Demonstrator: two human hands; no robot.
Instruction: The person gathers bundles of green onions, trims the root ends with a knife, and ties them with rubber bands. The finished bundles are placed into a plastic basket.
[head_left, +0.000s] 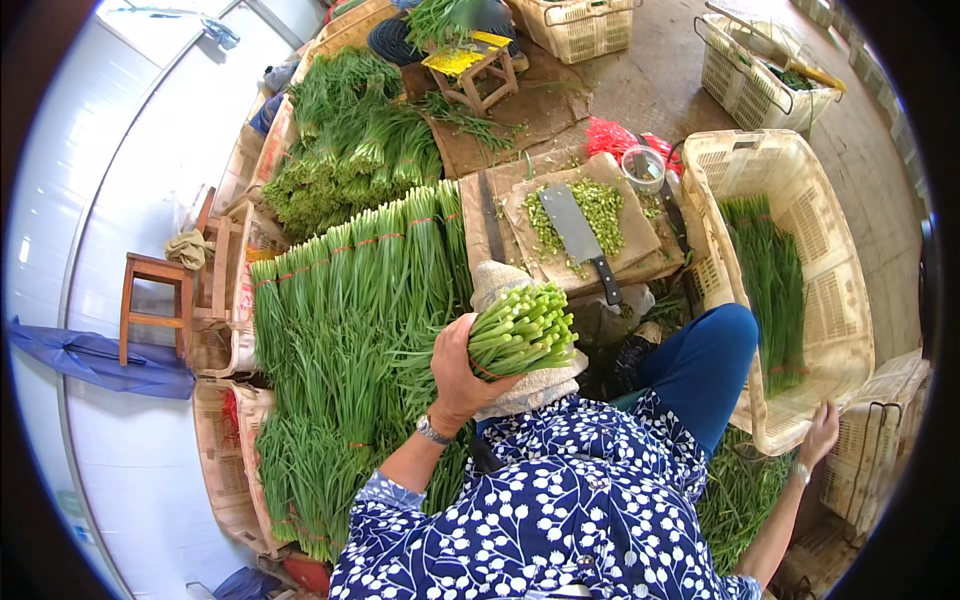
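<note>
My left hand is closed around a banded bundle of garlic chives, its cut stem ends facing right. The bundle is above a folded towel on my lap. At the right, my right hand grips the near rim of a tall plastic crate, its fingers partly hidden. Banded chives lie inside that crate. Before me, a cleaver rests on a cloth-covered board among chopped stem ends. Rows of banded chives lie to my left.
A clear plastic cup and red bands sit behind the board. Loose chives are heaped beyond the rows. A person's leg shows by a low stool. More crates stand around; a wooden stool is at left.
</note>
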